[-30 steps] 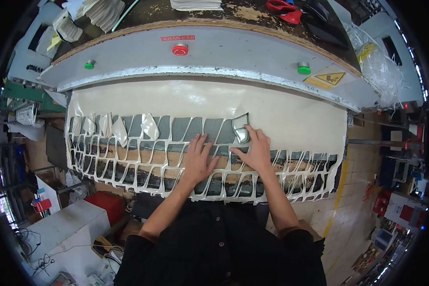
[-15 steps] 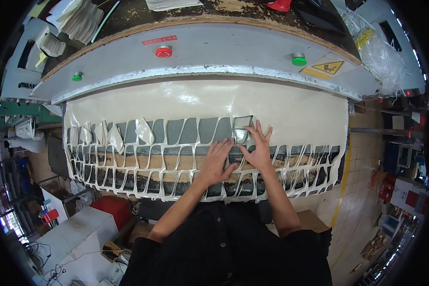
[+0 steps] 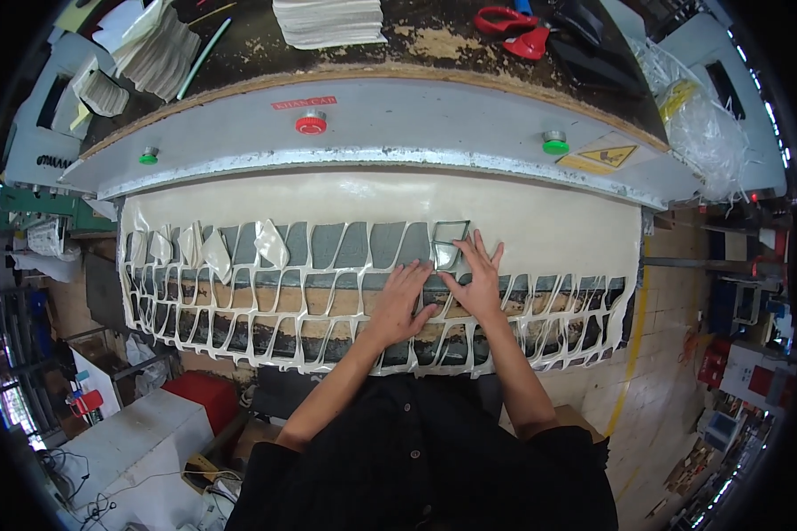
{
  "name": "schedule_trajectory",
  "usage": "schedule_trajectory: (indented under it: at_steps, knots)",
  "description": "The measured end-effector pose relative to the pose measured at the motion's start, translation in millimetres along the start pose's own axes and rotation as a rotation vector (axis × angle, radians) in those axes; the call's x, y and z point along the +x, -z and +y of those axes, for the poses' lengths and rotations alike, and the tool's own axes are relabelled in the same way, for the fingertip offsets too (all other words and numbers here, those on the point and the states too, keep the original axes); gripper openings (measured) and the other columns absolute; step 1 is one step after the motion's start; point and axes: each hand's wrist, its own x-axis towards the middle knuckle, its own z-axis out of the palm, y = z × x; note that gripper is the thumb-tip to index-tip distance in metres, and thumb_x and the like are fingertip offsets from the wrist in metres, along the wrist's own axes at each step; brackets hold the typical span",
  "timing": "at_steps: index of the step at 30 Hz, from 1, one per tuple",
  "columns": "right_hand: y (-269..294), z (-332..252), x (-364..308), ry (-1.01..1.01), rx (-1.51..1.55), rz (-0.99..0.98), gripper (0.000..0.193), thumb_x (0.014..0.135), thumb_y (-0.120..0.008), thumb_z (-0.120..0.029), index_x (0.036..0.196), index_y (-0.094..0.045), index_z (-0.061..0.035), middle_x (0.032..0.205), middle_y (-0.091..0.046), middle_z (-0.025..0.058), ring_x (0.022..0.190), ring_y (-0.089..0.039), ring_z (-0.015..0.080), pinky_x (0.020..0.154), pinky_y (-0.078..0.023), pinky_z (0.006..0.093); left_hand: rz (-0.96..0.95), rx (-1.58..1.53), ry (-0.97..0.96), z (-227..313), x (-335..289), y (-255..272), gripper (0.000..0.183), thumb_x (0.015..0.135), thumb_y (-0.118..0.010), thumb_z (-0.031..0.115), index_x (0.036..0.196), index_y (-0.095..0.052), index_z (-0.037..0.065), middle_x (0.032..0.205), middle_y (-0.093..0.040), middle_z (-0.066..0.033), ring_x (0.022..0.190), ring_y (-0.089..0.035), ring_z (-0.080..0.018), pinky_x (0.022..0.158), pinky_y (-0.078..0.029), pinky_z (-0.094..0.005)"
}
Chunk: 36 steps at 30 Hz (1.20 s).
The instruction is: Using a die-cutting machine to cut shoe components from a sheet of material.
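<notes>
Cream, shiny sheet material (image 3: 558,239) was spread around a small metal cutting die (image 3: 452,241), which sat right where the uncut stretch met a lattice of leftover strips (image 3: 305,269). Right hand (image 3: 480,285) was up against the die's right side, fingers fanned wide, index fingertip at its edge and thumb stretched well apart, near the bottom corner. Left hand (image 3: 402,303) was just below-left of the die, fingers only slightly apart and pointing up at its lower corner, thumb sticking out to the right. Neither hand was closed around anything. Can't tell whether the left fingertips were on the die or only on the strips, and the right fingers covered some of its right edge. Left of the die, a loose diamond-shaped cut piece (image 3: 272,244) lay over the strips. Well beyond the die, slightly left, a stack of pale pieces (image 3: 329,24) got cut off at the top.
</notes>
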Motion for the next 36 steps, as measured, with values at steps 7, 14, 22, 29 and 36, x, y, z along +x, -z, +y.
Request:
schedule_trajectory:
  at_steps: [7,14,22,29,36]
  knots:
    - [67,-14,86,-0.082,0.273,0.189,0.037,0.088,-0.091,-0.031,0.107,-0.079,-0.0012,0.098,-0.081,0.0163,0.097,-0.079,0.0262,0.093,-0.061,0.0404,0.211,-0.055,0.119,-2,-5,46,0.067,0.093,-0.078,0.018,0.153,-0.054,0.001,0.148,-0.06,-0.0245,0.141,-0.055,-0.0454,0.118,-0.044,-0.0506]
    - [185,-16,149,-0.184,0.237,0.128,0.045,0.097,-0.084,-0.04,0.071,-0.079,-0.0031,0.061,-0.072,0.004,0.055,-0.066,0.0095,0.058,-0.052,0.0294,0.349,-0.017,0.105,12,-28,79,0.045,0.092,-0.08,0.013,0.134,-0.067,0.002,0.128,-0.07,-0.0214,0.121,-0.066,-0.0425,0.107,-0.052,-0.047]
    - [94,-60,-57,0.035,-0.086,-0.131,0.044,0.083,-0.091,-0.038,0.112,-0.079,-0.0074,0.109,-0.075,0.0136,0.111,-0.069,0.0339,0.101,-0.053,0.0465,0.441,0.263,0.144,35,-70,96,0.034,0.09,-0.081,0.014,0.121,-0.073,0.003,0.114,-0.071,-0.0174,0.107,-0.067,-0.0401,0.095,-0.052,-0.048]
    - [77,-77,-71,-0.064,-0.172,-0.116,0.056,0.076,-0.095,-0.032,0.121,-0.072,-0.008,0.118,-0.066,0.0116,0.121,-0.059,0.0336,0.108,-0.044,0.047,0.246,0.496,0.08,28,-82,92,0.047,0.089,-0.085,0.028,0.123,-0.067,0.001,0.117,-0.067,-0.0194,0.115,-0.062,-0.042,0.105,-0.045,-0.0519]
    - [74,-69,-56,-0.087,-0.201,-0.095,0.044,0.074,-0.096,-0.026,0.108,-0.072,-0.0092,0.115,-0.07,0.0106,0.119,-0.061,0.0338,0.1,-0.044,0.0487,0.222,0.531,0.091,19,-64,95,0.054,0.084,-0.09,0.038,0.113,-0.064,0.002,0.108,-0.063,-0.0196,0.106,-0.061,-0.0426,0.095,-0.047,-0.0524]
